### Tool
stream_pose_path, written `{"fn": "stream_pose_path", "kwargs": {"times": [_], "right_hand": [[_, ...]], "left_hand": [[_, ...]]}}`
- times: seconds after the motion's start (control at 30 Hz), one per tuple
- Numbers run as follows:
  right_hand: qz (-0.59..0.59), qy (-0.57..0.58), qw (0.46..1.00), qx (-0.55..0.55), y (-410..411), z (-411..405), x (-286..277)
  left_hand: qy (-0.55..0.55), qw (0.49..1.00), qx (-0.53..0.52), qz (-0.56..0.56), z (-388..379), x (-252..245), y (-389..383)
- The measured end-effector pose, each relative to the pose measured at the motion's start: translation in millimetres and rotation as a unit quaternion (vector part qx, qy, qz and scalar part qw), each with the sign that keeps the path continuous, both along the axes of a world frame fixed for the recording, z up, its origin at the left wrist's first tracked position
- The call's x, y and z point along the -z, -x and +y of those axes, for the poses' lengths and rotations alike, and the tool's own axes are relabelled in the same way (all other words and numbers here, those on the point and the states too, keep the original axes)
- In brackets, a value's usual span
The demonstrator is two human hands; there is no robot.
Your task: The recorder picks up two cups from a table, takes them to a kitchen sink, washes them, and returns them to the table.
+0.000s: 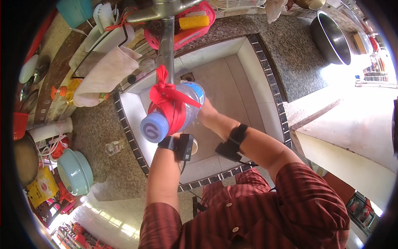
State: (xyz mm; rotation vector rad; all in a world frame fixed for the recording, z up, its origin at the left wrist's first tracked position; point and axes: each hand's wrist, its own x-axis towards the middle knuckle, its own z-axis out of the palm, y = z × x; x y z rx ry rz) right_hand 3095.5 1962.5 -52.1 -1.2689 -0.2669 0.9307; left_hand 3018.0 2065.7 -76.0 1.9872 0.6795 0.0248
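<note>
A plastic bottle (191, 93) with a blue cap is tied by a red ribbon (175, 112) to the metal faucet pipe (166, 46) above a tiled sink (261, 77). Both arms reach down into the sink beneath it. My right hand (206, 110) shows only in part beside the bottle, its fingers hidden behind it. Of my left hand (176, 135) just a sliver near the wrist is visible below the bottle; the rest is covered. Whether either hand holds something cannot be seen. The rim of a light cup or bowl (194, 147) shows in the sink, right of my left wrist.
A pink basket (211, 18) with a yellow sponge (194, 22) stands behind the sink. A pale cloth (104, 77) hangs at left. On the left counter are a clear glass (113, 148) and a light-blue basin (74, 171). A metal bowl (331, 39) stands at upper right.
</note>
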Motion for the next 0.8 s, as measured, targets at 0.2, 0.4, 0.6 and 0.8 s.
{"fn": "stream_pose_path", "kwargs": {"times": [0.2,0.4,0.6,0.8], "right_hand": [[-0.244,0.019,0.968,0.061,3,-5,14],[0.21,0.069,0.975,0.023,-8,-13,-18],[0.357,0.039,0.933,-0.019,-8,-8,-30],[0.215,0.003,0.973,0.085,-10,-4,9]], "left_hand": [[-0.187,0.975,0.082,0.083,-3,-2,0],[-0.198,0.973,0.087,0.086,-17,-6,6],[-0.206,0.97,0.088,0.093,-18,-7,5],[-0.216,0.967,0.092,0.098,-24,-9,14]]}}
